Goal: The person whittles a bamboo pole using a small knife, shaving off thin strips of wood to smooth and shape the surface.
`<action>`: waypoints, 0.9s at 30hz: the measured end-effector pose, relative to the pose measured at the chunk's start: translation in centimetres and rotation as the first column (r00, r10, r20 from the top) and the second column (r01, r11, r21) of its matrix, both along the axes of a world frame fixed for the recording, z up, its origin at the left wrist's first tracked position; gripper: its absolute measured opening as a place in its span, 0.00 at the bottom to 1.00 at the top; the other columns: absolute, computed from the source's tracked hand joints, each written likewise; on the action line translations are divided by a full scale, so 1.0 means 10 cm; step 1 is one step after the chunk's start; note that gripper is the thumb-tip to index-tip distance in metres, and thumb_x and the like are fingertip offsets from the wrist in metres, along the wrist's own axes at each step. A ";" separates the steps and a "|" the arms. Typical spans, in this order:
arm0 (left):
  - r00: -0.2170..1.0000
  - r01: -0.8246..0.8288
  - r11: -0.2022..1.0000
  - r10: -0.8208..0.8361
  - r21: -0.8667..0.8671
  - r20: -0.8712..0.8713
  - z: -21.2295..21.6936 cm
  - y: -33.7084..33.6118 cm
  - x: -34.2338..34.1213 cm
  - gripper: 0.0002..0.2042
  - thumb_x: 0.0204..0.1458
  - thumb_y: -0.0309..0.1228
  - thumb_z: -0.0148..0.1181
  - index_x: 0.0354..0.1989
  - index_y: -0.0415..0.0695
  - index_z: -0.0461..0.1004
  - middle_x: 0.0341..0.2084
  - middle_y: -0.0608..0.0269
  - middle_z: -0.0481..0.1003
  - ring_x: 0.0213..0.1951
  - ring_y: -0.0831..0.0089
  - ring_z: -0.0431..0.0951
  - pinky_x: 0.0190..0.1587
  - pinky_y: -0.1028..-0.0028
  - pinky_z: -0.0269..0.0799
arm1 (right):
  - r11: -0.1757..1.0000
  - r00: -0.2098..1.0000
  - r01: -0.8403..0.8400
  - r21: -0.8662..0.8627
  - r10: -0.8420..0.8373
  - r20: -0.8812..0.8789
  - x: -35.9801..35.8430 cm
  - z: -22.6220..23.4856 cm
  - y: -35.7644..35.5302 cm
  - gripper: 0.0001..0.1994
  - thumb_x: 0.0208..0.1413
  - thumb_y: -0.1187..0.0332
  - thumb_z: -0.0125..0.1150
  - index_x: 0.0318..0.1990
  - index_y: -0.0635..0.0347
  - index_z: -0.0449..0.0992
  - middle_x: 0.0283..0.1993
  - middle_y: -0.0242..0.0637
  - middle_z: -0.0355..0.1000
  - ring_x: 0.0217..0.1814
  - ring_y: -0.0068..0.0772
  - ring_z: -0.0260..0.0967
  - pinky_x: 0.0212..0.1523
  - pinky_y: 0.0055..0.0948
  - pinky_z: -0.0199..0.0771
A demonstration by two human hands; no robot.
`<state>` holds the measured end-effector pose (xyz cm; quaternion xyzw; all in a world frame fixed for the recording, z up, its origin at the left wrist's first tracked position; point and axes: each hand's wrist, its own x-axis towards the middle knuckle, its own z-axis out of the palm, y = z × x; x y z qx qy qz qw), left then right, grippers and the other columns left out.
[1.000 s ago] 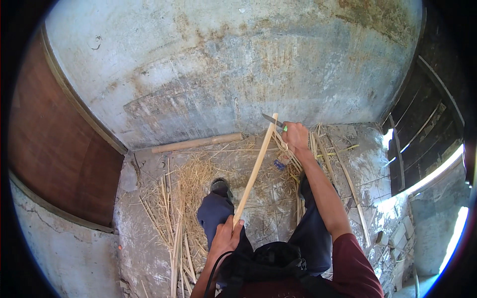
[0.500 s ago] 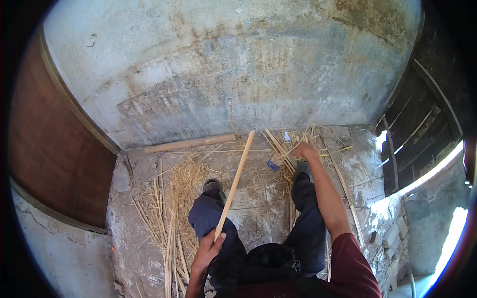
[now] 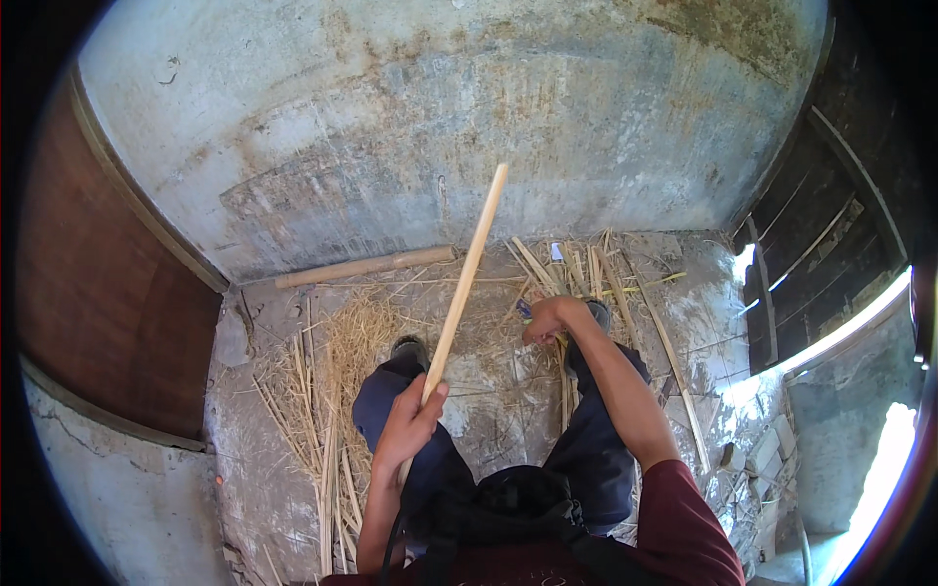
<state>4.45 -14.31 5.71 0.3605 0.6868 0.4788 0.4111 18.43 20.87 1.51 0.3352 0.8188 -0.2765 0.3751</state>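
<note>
A long, pale bamboo strip (image 3: 472, 264) slants up and away in front of me, its far end raised against the wall. My left hand (image 3: 405, 427) is closed around its lower part, above my left thigh. My right hand (image 3: 552, 319) hovers beside my right shoe, above the near end of a bundle of split bamboo strips (image 3: 539, 266). Its fingers are curled, and whatever they may hold is hidden. Just by that hand a small blue object (image 3: 524, 309) is partly covered.
A thick bamboo pole (image 3: 366, 267) lies along the wall's foot. Shavings (image 3: 357, 342) and more strips (image 3: 330, 469) cover the floor at left. One long strip (image 3: 674, 361) lies at right, near broken rubble (image 3: 767, 454). A brown door panel (image 3: 117, 273) stands at far left.
My left hand has lifted the bamboo strip and moved forward, so its far end now rises higher. My right hand has come back from the bundle, toward me and to the left.
</note>
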 end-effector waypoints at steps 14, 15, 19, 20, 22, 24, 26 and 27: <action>0.752 0.251 0.957 -0.286 0.143 0.594 0.50 1.08 -0.25 0.14 0.75 0.42 0.55 0.37 0.52 0.62 0.20 0.78 0.58 0.15 0.87 0.54 0.15 0.80 0.50 | 0.662 0.670 0.621 0.421 -0.169 -0.723 0.21 0.15 0.12 0.31 0.59 0.51 0.70 0.63 0.60 0.70 0.44 0.49 0.85 0.48 0.61 0.84 0.53 0.50 0.81; 0.692 0.261 0.947 -0.321 0.190 0.647 0.44 1.14 -0.28 0.14 0.74 0.42 0.56 0.36 0.53 0.61 0.19 0.78 0.57 0.14 0.87 0.54 0.14 0.81 0.49 | 0.662 0.670 0.621 0.420 -0.169 -0.723 0.25 0.22 0.11 0.31 0.59 0.51 0.70 0.63 0.60 0.70 0.44 0.49 0.85 0.48 0.61 0.84 0.53 0.50 0.81; 0.619 0.198 0.946 -0.324 0.257 0.716 0.08 1.20 -0.39 0.13 0.73 0.40 0.57 0.36 0.54 0.63 0.18 0.80 0.55 0.14 0.89 0.53 0.13 0.81 0.47 | 0.614 0.348 0.761 0.208 -0.116 -0.930 0.26 0.34 0.04 0.25 0.64 0.52 0.67 0.58 0.57 0.65 0.40 0.52 0.83 0.42 0.59 0.83 0.43 0.52 0.78; 0.568 0.194 0.946 -0.325 0.261 0.756 -0.04 1.19 -0.40 0.12 0.73 0.39 0.58 0.37 0.53 0.64 0.18 0.81 0.56 0.14 0.89 0.53 0.13 0.81 0.47 | 0.614 0.200 0.779 0.124 -0.056 -0.978 0.25 0.34 0.03 0.22 0.66 0.55 0.66 0.56 0.58 0.65 0.37 0.50 0.82 0.38 0.55 0.82 0.40 0.50 0.77; 0.511 0.183 0.949 -0.316 0.259 0.799 -0.15 1.11 -0.37 0.11 0.73 0.37 0.58 0.37 0.53 0.65 0.18 0.82 0.56 0.14 0.90 0.53 0.13 0.82 0.47 | 0.669 0.093 0.743 -0.012 -0.122 -0.988 0.18 0.41 -0.05 0.19 0.68 0.58 0.65 0.55 0.57 0.65 0.35 0.46 0.80 0.34 0.47 0.79 0.37 0.46 0.75; 0.604 0.154 0.976 -0.219 0.157 0.766 -0.23 1.08 -0.29 0.11 0.71 0.35 0.61 0.37 0.53 0.65 0.18 0.82 0.56 0.14 0.90 0.53 0.13 0.81 0.47 | 0.710 -0.011 0.688 -0.150 -0.197 -0.980 0.13 0.49 -0.15 0.16 0.70 0.62 0.63 0.55 0.57 0.64 0.32 0.43 0.77 0.30 0.39 0.76 0.34 0.42 0.73; 0.570 0.144 0.973 -0.229 0.179 0.789 -0.27 1.07 -0.26 0.11 0.69 0.33 0.62 0.37 0.52 0.65 0.18 0.81 0.56 0.13 0.90 0.52 0.13 0.80 0.46 | 0.795 -0.102 0.560 -0.232 -0.212 -0.972 0.10 0.53 -0.26 0.13 0.71 0.66 0.61 0.53 0.57 0.64 0.30 0.38 0.74 0.29 0.28 0.69 0.34 0.35 0.70; 0.569 0.117 0.973 -0.232 0.201 0.789 -0.27 1.06 -0.25 0.10 0.69 0.33 0.62 0.37 0.52 0.65 0.18 0.80 0.56 0.13 0.89 0.53 0.13 0.80 0.47 | 0.796 -0.099 0.559 -0.233 -0.215 -0.972 0.07 0.53 -0.30 0.13 0.71 0.66 0.61 0.53 0.57 0.64 0.30 0.38 0.74 0.29 0.28 0.69 0.34 0.35 0.70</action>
